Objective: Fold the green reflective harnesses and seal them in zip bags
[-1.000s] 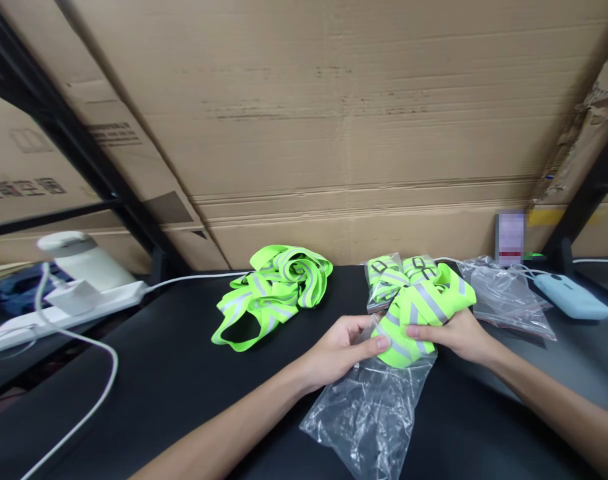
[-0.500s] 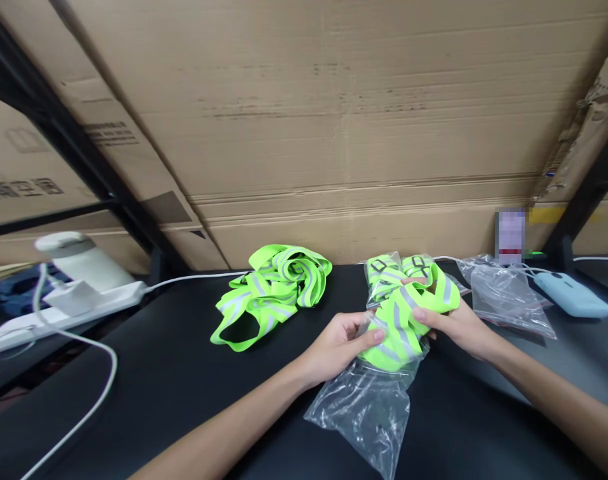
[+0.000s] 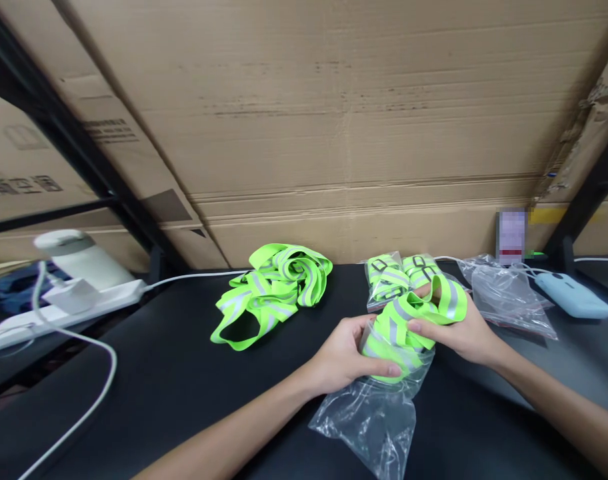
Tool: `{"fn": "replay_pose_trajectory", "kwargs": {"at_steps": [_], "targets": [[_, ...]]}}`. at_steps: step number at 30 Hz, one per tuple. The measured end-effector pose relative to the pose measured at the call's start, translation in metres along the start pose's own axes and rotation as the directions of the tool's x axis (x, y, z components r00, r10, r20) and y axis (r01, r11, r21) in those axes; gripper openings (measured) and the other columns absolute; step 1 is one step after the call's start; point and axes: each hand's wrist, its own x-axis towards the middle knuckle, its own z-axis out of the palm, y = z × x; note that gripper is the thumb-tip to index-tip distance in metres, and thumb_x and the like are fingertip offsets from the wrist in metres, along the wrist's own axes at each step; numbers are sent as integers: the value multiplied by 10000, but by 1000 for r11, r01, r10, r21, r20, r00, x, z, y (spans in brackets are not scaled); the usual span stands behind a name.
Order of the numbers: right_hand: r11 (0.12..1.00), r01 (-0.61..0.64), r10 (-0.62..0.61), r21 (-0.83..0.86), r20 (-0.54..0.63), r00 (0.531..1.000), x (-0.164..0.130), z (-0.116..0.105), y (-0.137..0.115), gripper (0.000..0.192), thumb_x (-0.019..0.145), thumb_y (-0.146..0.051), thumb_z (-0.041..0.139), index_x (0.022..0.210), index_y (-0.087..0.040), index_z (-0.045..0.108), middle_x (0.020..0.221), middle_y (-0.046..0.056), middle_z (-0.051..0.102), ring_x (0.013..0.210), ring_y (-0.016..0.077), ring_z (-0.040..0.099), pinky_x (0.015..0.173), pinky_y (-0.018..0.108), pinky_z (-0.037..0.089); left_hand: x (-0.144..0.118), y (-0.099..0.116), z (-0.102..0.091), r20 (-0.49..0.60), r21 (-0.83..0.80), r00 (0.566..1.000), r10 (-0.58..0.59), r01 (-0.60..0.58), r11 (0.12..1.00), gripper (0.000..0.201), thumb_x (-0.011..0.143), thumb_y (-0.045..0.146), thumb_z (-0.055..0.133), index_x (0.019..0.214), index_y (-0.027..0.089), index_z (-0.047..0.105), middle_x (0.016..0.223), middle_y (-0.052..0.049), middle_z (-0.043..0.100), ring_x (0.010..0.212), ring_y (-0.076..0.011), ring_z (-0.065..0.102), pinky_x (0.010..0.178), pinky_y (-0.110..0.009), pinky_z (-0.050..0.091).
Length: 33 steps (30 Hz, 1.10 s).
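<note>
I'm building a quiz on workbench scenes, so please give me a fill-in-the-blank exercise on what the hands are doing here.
1. The left hand holds open the mouth of a clear plastic ____.
2. The right hand grips a folded reflective strap whose main colour is neon ____.
3. A loose pile of straps lies on the ____ table.
4. Behind the table stands a wall of ____ boxes.

Missing words: bag; green; black; cardboard

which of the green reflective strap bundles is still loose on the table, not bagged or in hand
The loose strap pile left of centre: it sprawls bare on the black table. The packed straps sit in plastic, and the third bundle is gripped by both hands.
</note>
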Motion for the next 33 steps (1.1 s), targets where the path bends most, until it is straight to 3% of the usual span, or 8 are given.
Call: {"fn": "replay_pose_trajectory", "kwargs": {"at_steps": [5, 12, 14, 18, 21, 26, 30, 33], "targets": [[999, 3, -6, 39, 96, 995, -1, 1, -5, 253, 769, -355, 834, 917, -217, 683, 887, 53, 767, 789, 241, 726, 713, 383, 631, -1, 5, 2, -19, -43, 999, 28, -29, 999, 561, 607, 170, 934, 1121, 112, 716, 1034, -115, 791, 941, -278, 757, 860, -386, 604], [997, 0, -4, 78, 53, 999, -5, 8, -11, 238, 762, -339, 841, 920, -216, 713, 899, 52, 788, 804, 251, 755, 722, 379, 650, -2, 10, 6, -61, -13, 988, 144, -145, 989, 806, 604, 115, 929, 1340, 186, 607, 1337, -137, 681, 1222, -311, 650, 980, -391, 563], [996, -4, 4, 84, -2, 1000, -4, 8, -11, 256, 756, -347, 845, 926, -211, 710, 921, 62, 792, 827, 260, 758, 743, 394, 656, -3, 10, 5, -46, 2, 994, 98, -98, 995, 722, 656, 191, 922, 1314, 177, 627, 1288, -134, 709, 1165, -298, 681, 943, -368, 573], [995, -24, 34, 100, -102, 994, -1, 6, -10, 289, 784, -373, 825, 994, -208, 712, 1027, 85, 786, 930, 279, 749, 831, 433, 648, -4, 10, 3, -62, 73, 998, -18, 22, 997, 445, 767, 445, 846, 1042, 105, 769, 938, -111, 797, 819, -234, 751, 740, -295, 589], [987, -67, 72, 145, -35, 997, 0, 7, -9, 305, 811, -398, 803, 1038, -216, 708, 1071, 83, 775, 975, 285, 736, 868, 448, 636, -6, 12, 2, -67, 82, 996, -50, 55, 995, 416, 752, 498, 844, 881, 104, 799, 801, -87, 790, 673, -186, 722, 650, -252, 560], [988, -111, 102, 107, 88, 991, -4, 12, -6, 289, 855, -470, 747, 1018, -237, 703, 991, 62, 760, 989, 282, 702, 861, 441, 625, -7, 12, 3, -81, 49, 991, -109, 113, 992, 439, 700, 526, 871, 811, 107, 795, 754, -92, 781, 616, -171, 701, 587, -232, 527], [961, -214, 203, 174, 78, 976, -2, 11, 0, 390, 912, -606, 624, 885, -221, 679, 837, 56, 699, 794, 228, 666, 657, 340, 599, -6, 13, 2, -140, 22, 985, -104, 109, 994, 453, 689, 527, 878, 839, 106, 801, 773, -104, 788, 621, -176, 708, 588, -236, 538], [954, -249, 239, 165, 80, 968, 2, 8, 1, 454, 898, -620, 640, 721, -203, 612, 647, 6, 569, 570, 149, 527, 485, 270, 473, -5, 13, 1, -111, 35, 990, -92, 97, 995, 438, 682, 502, 890, 871, 116, 806, 784, -94, 791, 627, -174, 712, 592, -236, 546]]}}
